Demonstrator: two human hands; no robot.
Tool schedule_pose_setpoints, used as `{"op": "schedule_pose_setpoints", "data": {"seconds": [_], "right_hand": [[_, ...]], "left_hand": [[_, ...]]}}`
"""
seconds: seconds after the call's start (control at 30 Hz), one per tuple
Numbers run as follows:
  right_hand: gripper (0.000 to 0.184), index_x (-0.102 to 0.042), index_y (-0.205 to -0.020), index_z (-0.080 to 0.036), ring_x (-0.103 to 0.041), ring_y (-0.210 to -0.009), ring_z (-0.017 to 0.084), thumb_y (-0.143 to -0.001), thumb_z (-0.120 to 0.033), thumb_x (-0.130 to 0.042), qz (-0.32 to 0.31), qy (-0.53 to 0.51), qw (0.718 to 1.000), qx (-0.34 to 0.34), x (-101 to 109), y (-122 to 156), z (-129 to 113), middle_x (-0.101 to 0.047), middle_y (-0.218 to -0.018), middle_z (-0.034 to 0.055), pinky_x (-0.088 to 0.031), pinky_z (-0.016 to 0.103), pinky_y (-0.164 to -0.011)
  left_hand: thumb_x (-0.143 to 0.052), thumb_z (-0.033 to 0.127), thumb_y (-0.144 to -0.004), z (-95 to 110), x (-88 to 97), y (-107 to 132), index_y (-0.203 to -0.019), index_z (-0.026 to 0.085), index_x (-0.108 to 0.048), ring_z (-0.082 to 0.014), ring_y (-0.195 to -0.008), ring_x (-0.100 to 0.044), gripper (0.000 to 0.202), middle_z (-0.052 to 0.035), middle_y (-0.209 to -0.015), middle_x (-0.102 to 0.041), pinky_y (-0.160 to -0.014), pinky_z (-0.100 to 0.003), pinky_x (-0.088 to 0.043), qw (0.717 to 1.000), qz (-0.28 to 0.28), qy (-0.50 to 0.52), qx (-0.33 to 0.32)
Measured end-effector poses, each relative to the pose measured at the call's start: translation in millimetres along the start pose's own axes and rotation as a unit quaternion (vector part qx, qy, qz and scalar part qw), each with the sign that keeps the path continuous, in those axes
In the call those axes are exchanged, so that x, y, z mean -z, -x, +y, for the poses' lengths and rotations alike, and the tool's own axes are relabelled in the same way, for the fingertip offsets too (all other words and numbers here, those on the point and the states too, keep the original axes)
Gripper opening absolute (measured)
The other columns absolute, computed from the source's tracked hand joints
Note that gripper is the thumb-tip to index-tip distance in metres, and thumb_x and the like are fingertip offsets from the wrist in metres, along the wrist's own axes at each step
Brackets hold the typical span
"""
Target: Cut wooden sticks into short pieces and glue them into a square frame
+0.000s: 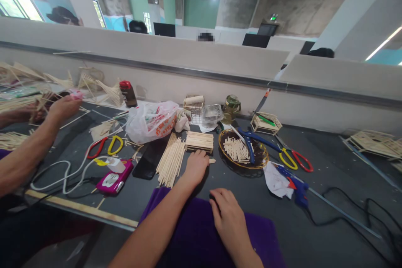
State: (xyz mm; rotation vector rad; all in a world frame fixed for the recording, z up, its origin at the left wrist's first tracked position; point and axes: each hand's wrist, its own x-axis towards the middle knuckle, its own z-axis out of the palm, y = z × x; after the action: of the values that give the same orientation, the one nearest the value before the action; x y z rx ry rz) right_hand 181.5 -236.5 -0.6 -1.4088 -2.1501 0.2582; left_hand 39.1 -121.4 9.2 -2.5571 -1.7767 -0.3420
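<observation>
Nearest, a purple cloth covers the lap and laps onto the near edge of the dark surface. The right hand rests on it palm down with its fingers curled; I cannot tell whether anything is pinched beneath them. The left hand reaches further forward, loosely open, its fingertips touching the near edge of a glued block of wooden sticks, seemingly to steady it rather than lift it. Just left of that hand lies a loose bundle of sticks, with a black phone beside it, both within easy reach. To the right, a wicker basket holds short cut stick pieces and blue-handled cutters, probably so that offcuts stay together. Red-and-yellow scissors and a blue glue gun lie near it. Further back sits a plastic bag. Far left, a co-worker's hand works among more sticks.
</observation>
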Motion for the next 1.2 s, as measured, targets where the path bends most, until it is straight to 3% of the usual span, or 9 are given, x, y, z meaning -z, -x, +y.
{"op": "schedule_pose_setpoints", "data": {"seconds": [0.17, 0.4, 0.57, 0.73, 0.9, 1.0, 1.13, 1.2], "right_hand": [[0.023, -0.059, -0.101, -0.02, -0.056, -0.089, 0.023, -0.091, -0.014, -0.039, 0.015, 0.008, 1.0, 0.007, -10, 12, -1, -0.061, -0.096, 0.0084, -0.046, 0.039, -0.078], [0.025, -0.057, -0.113, -0.02, -0.054, -0.098, 0.024, -0.09, -0.023, -0.048, -0.004, 0.011, 0.999, 0.048, 4, 12, -14, -0.06, -0.108, 0.0099, -0.044, 0.039, -0.083], [0.023, -0.058, -0.11, -0.019, -0.055, -0.094, 0.023, -0.089, -0.026, -0.051, -0.013, 0.021, 0.997, 0.076, 6, 12, -19, -0.061, -0.103, 0.009, -0.045, 0.036, -0.08], [0.022, -0.059, -0.108, -0.019, -0.055, -0.094, 0.022, -0.09, -0.026, -0.049, -0.011, 0.018, 0.997, 0.071, 3, 12, -17, -0.061, -0.101, 0.0089, -0.045, 0.036, -0.08], [0.024, -0.059, -0.109, -0.019, -0.054, -0.095, 0.023, -0.091, -0.029, -0.048, -0.024, 0.003, 0.997, 0.074, 7, 14, -18, -0.061, -0.103, 0.0095, -0.044, 0.037, -0.082], [0.033, -0.058, -0.113, -0.019, -0.052, -0.096, 0.024, -0.089, -0.04, -0.052, -0.036, -0.002, 0.996, 0.082, 12, 15, -21, -0.059, -0.106, 0.0101, -0.043, 0.038, -0.083], [0.063, -0.054, -0.12, -0.017, -0.051, -0.092, 0.025, -0.076, -0.061, -0.06, -0.061, 0.013, 0.993, 0.099, 16, 16, -27, -0.057, -0.101, 0.0102, -0.043, 0.039, -0.08], [0.065, -0.055, -0.115, -0.017, -0.05, -0.09, 0.025, -0.071, -0.064, -0.062, -0.072, 0.029, 0.992, 0.102, 17, 16, -30, -0.056, -0.097, 0.009, -0.042, 0.039, -0.078]], "left_hand": [[-0.046, 0.015, -0.087, 4, 5.3, 1, -0.084, 0.013, -0.065, -0.0247, -0.094, -0.054, 0.019, -0.0126, -0.092, -0.061, -0.078, -0.035, -0.045, 1.0, -0.014, -0.015, 0.01], [-0.041, 0.011, -0.087, 17, -3.2, -3, -0.102, 0.01, -0.06, -0.0245, -0.096, -0.055, 0.024, -0.0162, -0.102, -0.057, -0.073, -0.032, -0.05, 0.997, -0.045, -0.013, 0.06], [-0.047, 0.016, -0.087, 18, -10.6, -2, -0.106, 0.008, -0.055, -0.0252, -0.097, -0.056, 0.022, -0.0174, -0.104, -0.056, -0.073, -0.032, -0.051, 0.996, -0.053, -0.012, 0.078], [-0.041, 0.01, -0.088, 17, -6.3, -1, -0.105, 0.006, -0.054, -0.0252, -0.097, -0.058, 0.022, -0.0194, -0.103, -0.056, -0.077, -0.033, -0.05, 0.996, -0.051, -0.012, 0.078], [-0.037, 0.003, -0.087, 21, 2.6, 5, -0.104, 0.009, -0.053, -0.0215, -0.094, -0.06, 0.024, -0.0157, -0.101, -0.058, -0.079, -0.031, -0.049, 0.996, -0.056, -0.013, 0.07], [-0.037, 0.001, -0.086, 24, 6.3, 9, -0.103, 0.009, -0.052, -0.0214, -0.096, -0.059, 0.025, -0.0166, -0.103, -0.058, -0.081, -0.032, -0.048, 0.995, -0.052, -0.017, 0.078], [-0.039, 0.001, -0.084, 28, 4.5, 11, -0.101, 0.008, -0.053, -0.0229, -0.095, -0.058, 0.023, -0.0183, -0.102, -0.057, -0.079, -0.034, -0.049, 0.994, -0.043, -0.013, 0.098], [-0.036, 0.003, -0.086, 29, 0.8, 11, -0.101, 0.008, -0.053, -0.0242, -0.097, -0.056, 0.023, -0.0189, -0.103, -0.055, -0.077, -0.034, -0.05, 0.994, -0.032, -0.004, 0.107]]}}
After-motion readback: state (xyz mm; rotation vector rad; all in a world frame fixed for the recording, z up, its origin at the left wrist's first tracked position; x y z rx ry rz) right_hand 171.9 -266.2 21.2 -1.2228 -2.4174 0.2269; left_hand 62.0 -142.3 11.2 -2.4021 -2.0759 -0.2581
